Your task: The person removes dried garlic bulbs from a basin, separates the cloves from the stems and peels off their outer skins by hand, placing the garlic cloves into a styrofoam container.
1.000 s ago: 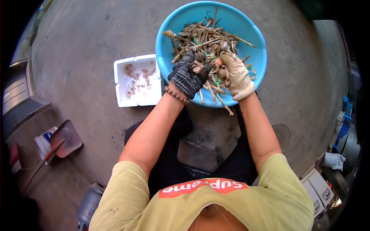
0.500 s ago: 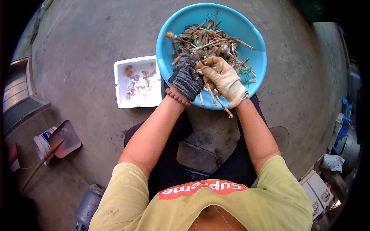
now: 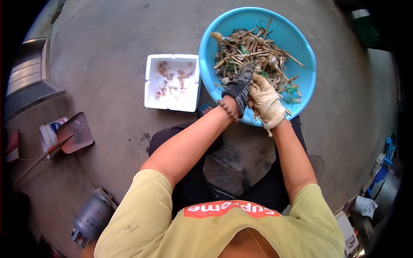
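Observation:
A blue basin (image 3: pixel 305 51) holds a heap of dried garlic (image 3: pixel 254 47) with long stalks and green ties. My left hand (image 3: pixel 241 88), in a dark grey knit glove, is over the near part of the heap, its fingers pointing away and pressed together. Close beside it on the right is my right hand (image 3: pixel 266 101), in a cream glove, with its fingers curled in toward the left one. What lies between the two hands is hidden. Left of the basin stands a white foam box (image 3: pixel 150 92) with garlic cloves (image 3: pixel 172 81) scattered inside.
A shovel (image 3: pixel 78 133) leans by a white bucket (image 3: pixel 48 137) at the left. A grey gas cylinder (image 3: pixel 92 215) stands at the lower left. Metal containers (image 3: pixel 385 191) and a white bag (image 3: pixel 365 206) are at the right. My legs are below the basin.
The view has shifted, so basin and box appear further right. My left hand has turned to point straighter ahead, and my right hand's fingers now tuck in beside it.

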Tool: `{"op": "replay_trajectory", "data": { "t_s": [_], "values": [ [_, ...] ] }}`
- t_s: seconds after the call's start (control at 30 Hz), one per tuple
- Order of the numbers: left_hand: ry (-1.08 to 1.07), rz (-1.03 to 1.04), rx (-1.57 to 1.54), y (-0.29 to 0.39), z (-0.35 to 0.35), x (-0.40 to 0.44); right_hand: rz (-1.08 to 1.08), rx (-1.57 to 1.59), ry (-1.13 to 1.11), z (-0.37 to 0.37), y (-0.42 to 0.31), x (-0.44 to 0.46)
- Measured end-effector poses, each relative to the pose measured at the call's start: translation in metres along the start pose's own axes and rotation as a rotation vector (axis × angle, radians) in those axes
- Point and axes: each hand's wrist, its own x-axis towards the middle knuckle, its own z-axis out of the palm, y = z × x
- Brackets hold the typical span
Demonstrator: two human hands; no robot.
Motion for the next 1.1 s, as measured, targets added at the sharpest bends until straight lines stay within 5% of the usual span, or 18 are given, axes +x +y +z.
{"op": "replay_trajectory", "data": {
  "t_s": [0.03,0.13,0.23,0.37,0.47,0.53,0.6,0.67,0.77,0.83,0.9,0.93,1.1],
  "values": [
    [0.110,0.016,-0.061,0.005,0.007,-0.002,0.022,0.034,0.000,0.000,0.002,0.000],
    [-0.067,-0.339,0.074,0.038,0.001,-0.012,0.041,0.126,-0.025,-0.005,0.014,0.008],
    [-0.058,-0.036,0.463,0.061,0.000,-0.021,0.121,0.339,-0.040,-0.005,0.015,0.012],
    [-0.076,-0.065,0.528,0.084,-0.010,-0.025,0.050,0.585,-0.252,0.000,0.005,-0.001],
    [0.259,-0.560,-0.642,0.047,-0.005,-0.010,0.020,0.811,-0.466,-0.018,0.001,0.007],
    [0.160,-0.575,-0.557,0.009,-0.014,0.004,0.013,0.897,-0.382,-0.031,-0.001,0.015],
    [0.192,-0.299,-0.080,-0.009,-0.020,0.008,0.040,0.844,-0.158,-0.034,-0.004,0.020],
    [0.324,-0.504,-0.216,0.022,-0.025,0.008,0.096,0.733,-0.123,-0.030,0.002,0.028],
    [0.543,-0.316,-0.315,0.024,-0.052,0.011,0.153,0.562,-0.139,0.008,-0.005,0.045],
    [0.674,-0.233,-0.143,0.020,-0.079,0.010,0.165,0.516,-0.302,0.036,0.001,0.069],
    [0.704,-0.260,0.165,0.010,-0.108,0.009,0.218,0.245,-0.206,0.079,0.004,0.080],
    [0.664,-0.325,0.382,0.005,-0.121,0.009,0.224,0.292,-0.356,0.091,0.027,0.099],
    [0.238,-0.688,1.213,-0.004,-0.143,0.005,0.275,0.622,-0.251,0.170,0.049,0.120]
  ]
}}
